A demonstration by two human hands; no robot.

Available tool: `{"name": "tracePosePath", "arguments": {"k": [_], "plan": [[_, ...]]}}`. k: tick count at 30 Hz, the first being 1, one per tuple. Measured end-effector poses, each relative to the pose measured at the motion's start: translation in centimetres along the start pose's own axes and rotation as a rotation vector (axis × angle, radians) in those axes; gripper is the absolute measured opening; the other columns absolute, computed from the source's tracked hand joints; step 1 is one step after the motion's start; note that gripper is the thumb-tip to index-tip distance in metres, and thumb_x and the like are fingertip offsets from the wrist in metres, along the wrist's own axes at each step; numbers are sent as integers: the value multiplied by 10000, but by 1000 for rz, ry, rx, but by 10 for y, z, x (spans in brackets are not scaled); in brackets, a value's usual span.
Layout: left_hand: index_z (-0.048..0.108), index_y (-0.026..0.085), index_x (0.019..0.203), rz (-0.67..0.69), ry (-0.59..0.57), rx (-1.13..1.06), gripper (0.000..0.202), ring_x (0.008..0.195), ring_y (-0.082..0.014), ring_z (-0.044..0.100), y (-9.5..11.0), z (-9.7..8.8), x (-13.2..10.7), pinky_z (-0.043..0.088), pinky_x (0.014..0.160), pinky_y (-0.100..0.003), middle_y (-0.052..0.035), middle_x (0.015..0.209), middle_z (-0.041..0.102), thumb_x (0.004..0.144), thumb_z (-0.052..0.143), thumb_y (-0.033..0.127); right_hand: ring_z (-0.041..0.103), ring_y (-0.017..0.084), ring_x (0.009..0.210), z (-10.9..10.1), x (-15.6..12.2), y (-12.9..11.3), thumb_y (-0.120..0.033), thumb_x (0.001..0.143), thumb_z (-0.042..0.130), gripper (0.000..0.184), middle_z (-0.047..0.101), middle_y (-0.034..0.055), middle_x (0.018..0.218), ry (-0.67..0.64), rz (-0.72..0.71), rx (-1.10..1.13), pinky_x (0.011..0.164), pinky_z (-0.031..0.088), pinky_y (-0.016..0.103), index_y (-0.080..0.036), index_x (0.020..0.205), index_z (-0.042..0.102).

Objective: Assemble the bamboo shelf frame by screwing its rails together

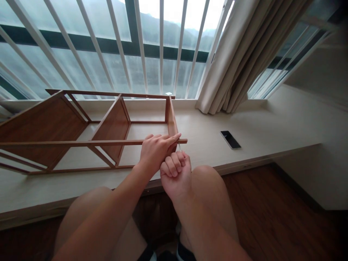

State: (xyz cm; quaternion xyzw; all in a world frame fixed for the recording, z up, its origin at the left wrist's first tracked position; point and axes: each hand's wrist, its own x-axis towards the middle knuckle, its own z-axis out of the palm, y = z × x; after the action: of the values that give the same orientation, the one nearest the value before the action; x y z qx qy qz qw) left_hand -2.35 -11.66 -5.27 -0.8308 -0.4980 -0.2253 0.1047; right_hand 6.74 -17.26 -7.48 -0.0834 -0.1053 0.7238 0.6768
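A brown wooden shelf rack (108, 143) lies on its side along the pale window ledge, its panels standing on edge. My left hand (156, 150) is closed over the near rail close to its right end, the index finger stretched along the wood toward the corner. Just below, my right hand (176, 174) is a fist, palm side up, around a tool with a thin metal shaft (179, 146). That shaft points up at the rail's underside by the end panel (172, 117). My fingers hide the tool's handle, so its exact kind does not show.
A black-faced phone (230, 140) lies on the ledge (258, 134) to the right. Behind the rack stand white window bars (161, 47), with a beige curtain (233, 65) hanging at the right. My knees (209, 188) press near the ledge's front edge, above a dark wood floor (266, 203).
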Motion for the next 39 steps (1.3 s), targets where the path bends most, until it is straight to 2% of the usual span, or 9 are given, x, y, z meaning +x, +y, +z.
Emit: {"name": "tracePosePath", "arguments": {"k": [3,21,23,26,28,30,34,37,39], "plan": [[581,414,1301,6,13,-15,364,729,-181,613,0,0,-1,289,690,-338,21,841,715,943,552,354,116,88,365,-3,-1,0,-292,935,389,428,165,-89,436,11,22,-71,358,187,211,-220,581,160],[610,350,1273,9,51,-97,332,792,-188,622,3,-2,-3,350,739,-346,-8,873,719,957,513,324,164,84,346,-19,-2,-3,-336,946,408,460,249,-76,419,-65,135,-9,358,162,219,-208,550,212],[615,320,1271,25,80,-137,337,842,-201,615,2,-3,-4,374,776,-358,-28,934,718,947,527,304,165,79,339,-22,-1,-3,-372,946,431,475,251,-83,412,-59,150,-46,358,162,216,-209,553,220],[653,276,1213,41,227,-276,307,983,-219,587,2,-6,-10,400,868,-377,-60,1061,697,929,538,247,182,70,339,-27,-1,-3,-458,943,455,495,269,-89,421,-34,180,-145,363,153,212,-209,563,257],[689,248,1122,39,325,-415,259,997,-214,577,3,-9,-16,414,894,-375,-70,1045,691,915,539,210,210,68,354,-31,0,-4,-532,929,468,495,301,-91,448,20,161,-282,373,150,214,-212,587,308],[703,216,1014,-6,345,-578,203,910,-193,586,5,-12,-24,437,852,-345,-70,957,692,905,533,197,235,69,373,-36,1,-9,-590,907,486,486,327,-91,482,108,66,-508,384,150,222,-217,625,350],[649,180,844,-291,159,-917,193,623,-129,509,12,-6,-35,407,610,-259,-18,719,620,917,497,274,318,92,477,-46,4,-35,-565,883,557,431,363,-73,550,177,-285,-1263,466,241,242,-215,672,420],[612,172,754,-491,-8,-1231,255,527,-107,416,19,8,-34,331,505,-234,25,580,489,896,521,363,329,115,558,-46,7,-61,-492,881,608,416,354,-59,593,76,-553,-1819,571,267,269,-215,658,394],[647,161,789,-601,-84,-1458,278,544,-110,429,24,18,-31,319,479,-227,15,615,501,870,544,406,325,123,569,-43,8,-75,-462,895,606,411,360,-52,612,-24,-643,-2022,595,252,283,-218,659,373]]}}
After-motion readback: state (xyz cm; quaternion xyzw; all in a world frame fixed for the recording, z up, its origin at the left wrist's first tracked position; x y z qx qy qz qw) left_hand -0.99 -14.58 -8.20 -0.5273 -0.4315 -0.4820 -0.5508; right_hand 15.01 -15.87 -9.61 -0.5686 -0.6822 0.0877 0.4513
